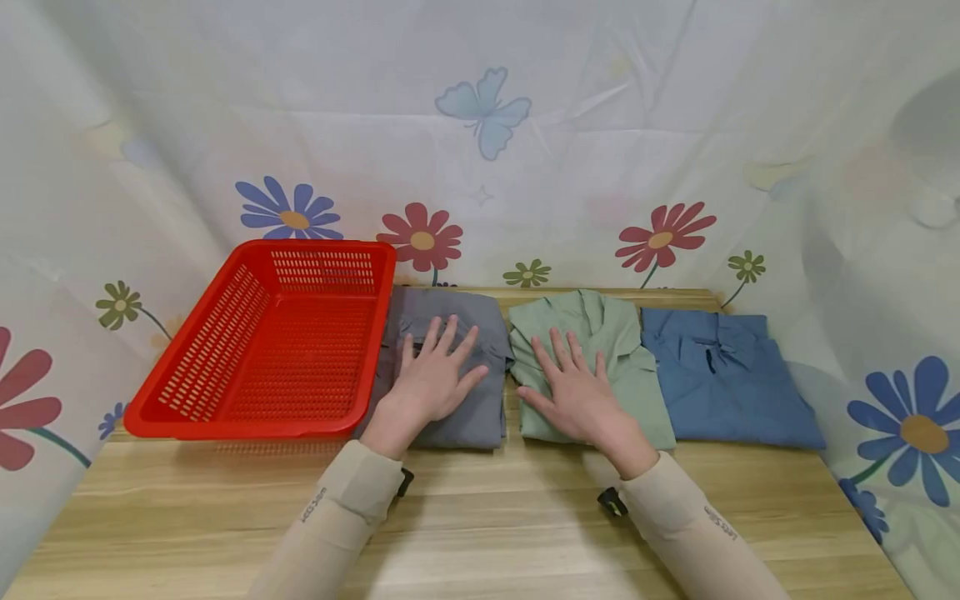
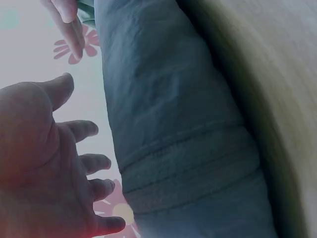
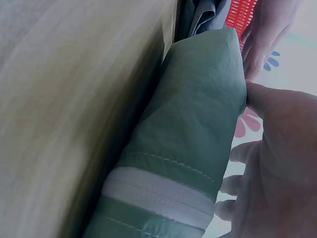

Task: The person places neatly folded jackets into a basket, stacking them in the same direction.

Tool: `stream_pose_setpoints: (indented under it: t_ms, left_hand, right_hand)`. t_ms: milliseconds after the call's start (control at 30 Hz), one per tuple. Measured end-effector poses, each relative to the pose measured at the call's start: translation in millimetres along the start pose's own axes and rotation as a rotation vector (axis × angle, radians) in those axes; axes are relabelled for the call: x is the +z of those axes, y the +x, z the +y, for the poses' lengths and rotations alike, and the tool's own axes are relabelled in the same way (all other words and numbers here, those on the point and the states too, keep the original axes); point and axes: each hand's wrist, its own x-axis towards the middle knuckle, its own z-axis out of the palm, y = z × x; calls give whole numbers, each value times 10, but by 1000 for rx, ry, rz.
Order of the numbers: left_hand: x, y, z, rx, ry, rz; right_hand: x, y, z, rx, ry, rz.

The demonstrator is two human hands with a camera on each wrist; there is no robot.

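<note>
In the head view my left hand [image 1: 429,379] is spread, palm down, over a folded grey garment [image 1: 468,425]. My right hand [image 1: 576,393] is likewise spread over a folded light green garment [image 1: 637,400] with a collar. The left wrist view has the left fingers stretched out above the grey garment's thick folded edge [image 2: 168,99], with a gap under the palm. From the right wrist, the thumb lies close to the green garment's folded edge [image 3: 183,114]; whether it touches cannot be told. Neither hand grips anything.
A red plastic basket [image 1: 258,429] with slotted walls stands on the left, against the grey garment. At the right lies a folded blue garment [image 1: 742,392]. All rest on a wooden table [image 1: 517,517], before a flower-printed curtain [image 1: 570,183].
</note>
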Motion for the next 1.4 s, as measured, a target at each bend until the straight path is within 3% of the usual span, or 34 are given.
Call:
stream_pose_setpoints:
  t_ms: [167, 367, 700, 1033, 1233, 1400]
  left_hand:
    - [37, 12, 3, 26, -36, -7]
    - [97, 22, 11, 54, -147, 7]
    - [180, 51, 71, 83, -350, 110]
    - [262, 128, 181, 60, -447, 242]
    - [296, 172, 284, 75, -600, 269]
    - [292, 176, 380, 61, -732, 224]
  right_hand:
    - [0, -4, 12, -14, 8, 17]
    - [-10, -28, 48, -65, 91, 108]
    - [51, -136, 280, -85, 281, 257]
    - [4, -246, 643, -72, 372, 435]
    - [-40, -292, 894, 21, 386, 524]
    - [-56, -328, 1072, 138, 439, 449]
